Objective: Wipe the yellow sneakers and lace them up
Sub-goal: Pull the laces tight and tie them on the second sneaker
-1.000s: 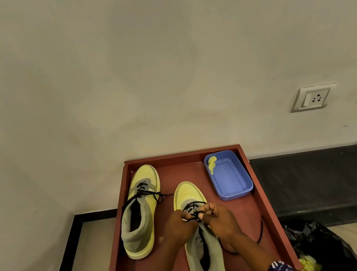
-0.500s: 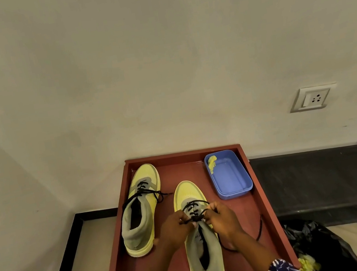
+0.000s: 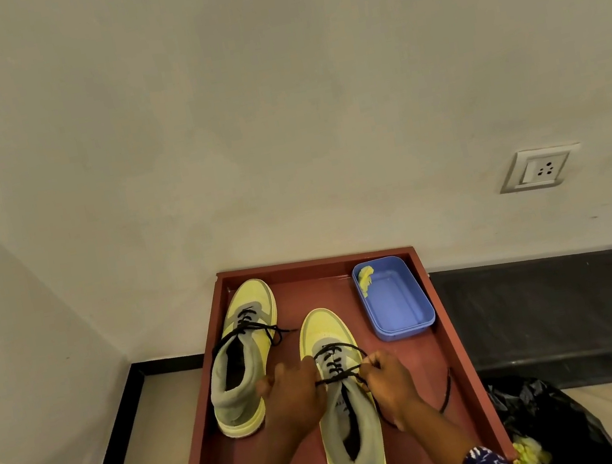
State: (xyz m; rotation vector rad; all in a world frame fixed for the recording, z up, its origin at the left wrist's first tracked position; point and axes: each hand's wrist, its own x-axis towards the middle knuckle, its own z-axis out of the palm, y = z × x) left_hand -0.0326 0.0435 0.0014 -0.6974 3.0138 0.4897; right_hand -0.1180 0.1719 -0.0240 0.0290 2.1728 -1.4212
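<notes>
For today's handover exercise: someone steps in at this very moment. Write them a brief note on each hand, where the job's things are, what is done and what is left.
Left hand: pinches the lace at the near sneaker's left side.
Right hand: pinches the same lace on the right, pulled taut across the tongue.
Both sneakers stand in the red tray; far sneaker to the left, blue tub with yellow cloth at back right.
Done: far sneaker laced, its ends loose.
Left: finish lacing the near one. Whether wiping is done cannot be told.

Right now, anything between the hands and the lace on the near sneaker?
Nothing visible. Both hands are already at the black lace, which is stretched across the near sneaker: left hand at its left end, right hand pinching its right end. The blue tub sits clear, farther back.
</notes>
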